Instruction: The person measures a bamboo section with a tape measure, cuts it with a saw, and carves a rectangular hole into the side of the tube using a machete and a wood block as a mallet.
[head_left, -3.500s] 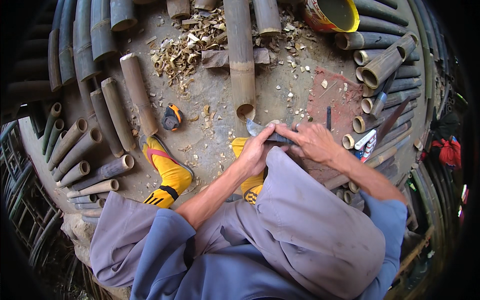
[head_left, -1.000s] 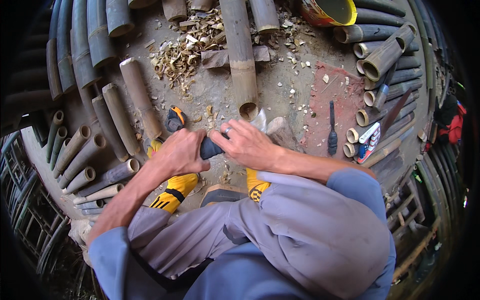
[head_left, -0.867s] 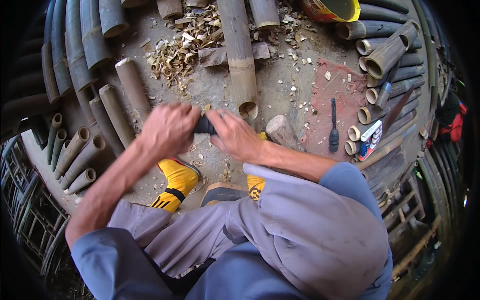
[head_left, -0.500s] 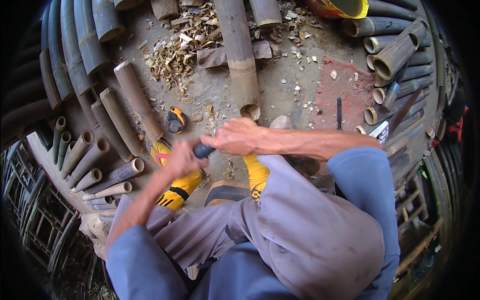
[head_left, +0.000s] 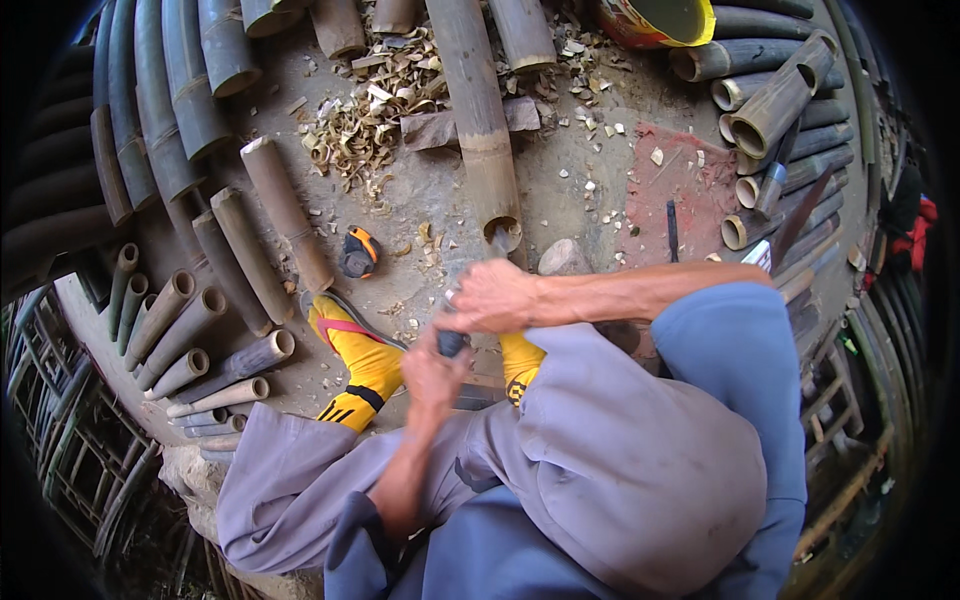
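Observation:
A long bamboo pole (head_left: 478, 120) lies on the ground with its open end (head_left: 503, 232) toward me. My right hand (head_left: 492, 296) is closed over the upper part of a dark-handled blade tool (head_left: 450, 343), just below that open end. The tool's grey tip (head_left: 497, 241) touches the pole's end. My left hand (head_left: 434, 374) grips the dark handle lower down, close to my knees. My feet in yellow socks (head_left: 362, 362) rest on either side of the hands.
An orange-and-black tape measure (head_left: 358, 252) and a stone (head_left: 563, 259) lie near the pole's end. A heap of shavings (head_left: 368, 118) is behind. Cut bamboo tubes line the left (head_left: 180, 330) and right (head_left: 770, 110). A dark chisel (head_left: 672, 222) lies on a reddish patch; a yellow bucket (head_left: 655, 18) stands at the back.
Both hands swung the tool up and to the left, then brought it back down. Its tip is now at the pole's open end and my hands are closer to my knees.

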